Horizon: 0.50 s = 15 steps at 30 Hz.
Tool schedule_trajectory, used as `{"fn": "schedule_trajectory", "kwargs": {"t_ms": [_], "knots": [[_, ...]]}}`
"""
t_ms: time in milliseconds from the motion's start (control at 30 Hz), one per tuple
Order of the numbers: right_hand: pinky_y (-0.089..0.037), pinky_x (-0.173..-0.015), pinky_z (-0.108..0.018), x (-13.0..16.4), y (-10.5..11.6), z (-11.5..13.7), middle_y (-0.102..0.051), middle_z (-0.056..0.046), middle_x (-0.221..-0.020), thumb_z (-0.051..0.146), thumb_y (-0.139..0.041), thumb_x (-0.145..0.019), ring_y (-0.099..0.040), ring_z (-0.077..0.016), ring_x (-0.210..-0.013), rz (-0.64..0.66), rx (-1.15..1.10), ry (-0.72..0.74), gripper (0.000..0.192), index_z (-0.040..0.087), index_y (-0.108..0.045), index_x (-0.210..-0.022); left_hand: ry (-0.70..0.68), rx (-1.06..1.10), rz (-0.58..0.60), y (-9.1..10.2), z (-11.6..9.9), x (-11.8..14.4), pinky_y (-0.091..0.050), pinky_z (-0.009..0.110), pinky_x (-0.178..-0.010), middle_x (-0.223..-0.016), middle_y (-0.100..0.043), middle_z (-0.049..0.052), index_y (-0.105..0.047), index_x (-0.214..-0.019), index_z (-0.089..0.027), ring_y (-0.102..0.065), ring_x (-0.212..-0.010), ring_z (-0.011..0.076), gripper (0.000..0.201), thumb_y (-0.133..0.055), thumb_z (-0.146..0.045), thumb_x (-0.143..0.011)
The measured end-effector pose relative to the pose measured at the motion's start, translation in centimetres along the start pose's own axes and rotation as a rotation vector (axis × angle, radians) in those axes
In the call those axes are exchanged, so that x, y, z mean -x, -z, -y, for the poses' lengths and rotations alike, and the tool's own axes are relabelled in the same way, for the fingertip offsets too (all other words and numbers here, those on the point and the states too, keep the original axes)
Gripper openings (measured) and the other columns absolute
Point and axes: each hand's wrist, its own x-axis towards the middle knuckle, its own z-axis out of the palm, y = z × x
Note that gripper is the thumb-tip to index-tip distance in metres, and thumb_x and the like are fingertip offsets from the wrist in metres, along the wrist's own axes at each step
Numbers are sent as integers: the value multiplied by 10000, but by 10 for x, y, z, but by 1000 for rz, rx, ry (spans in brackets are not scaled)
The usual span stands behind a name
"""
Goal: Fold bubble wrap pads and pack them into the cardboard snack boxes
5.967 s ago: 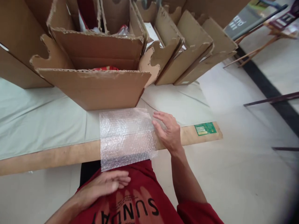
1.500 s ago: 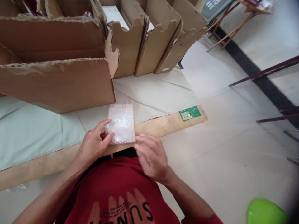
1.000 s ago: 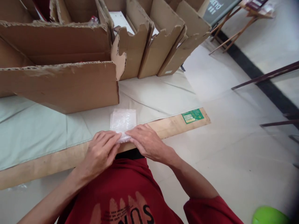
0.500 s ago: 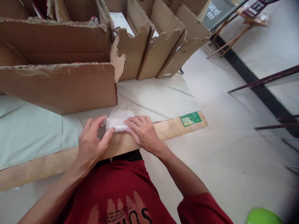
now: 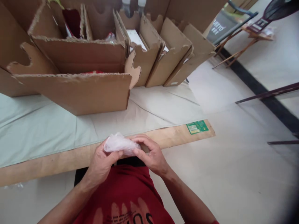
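Observation:
Between my two hands is a small packet in clear, whitish plastic wrap, held over the wooden front edge of the table. My left hand grips its left end, with the thumb along the near side and the fingers behind. On the other end, my right hand pinches the wrap between thumb and curved fingers. What lies inside the wrap cannot be made out.
Beyond the packet stands an open cardboard box on a pale green cloth. Several narrow cardboard bins line up behind it to the right. A green label is on the table's wooden edge. A fan stands at the upper right.
The packet has come up off the table edge and closer to my body. My right hand has gone from lying on it to pinching its end, and my left hand has closed on it.

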Motion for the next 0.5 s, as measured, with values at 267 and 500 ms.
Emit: {"fn": "schedule_trajectory", "kwargs": {"t_ms": [267, 500], "knots": [[-567, -997, -375, -13, -5, -2, -744, -122, -1310, 611, -746, -906, -712, -267, -1183, 165, -482, -143, 553, 235, -711, -1311, -9, 147, 95, -4, -5, -5, -616, 394, -952, -1281, -764, 143, -749, -1292, -212, -764, -1060, 299, 622, -898, -494, -757], [-547, -646, -241, -60, 43, 57, -772, -57, -898, 590, -802, -859, -685, -160, -727, 122, -236, -103, 446, 195, -803, -1066, -318, -17, 171, 12, -44, -9, -482, 494, -1178, -1646, -497, 98, -374, -1626, -408, -509, -1486, 354, 847, -771, -518, -886]]}}
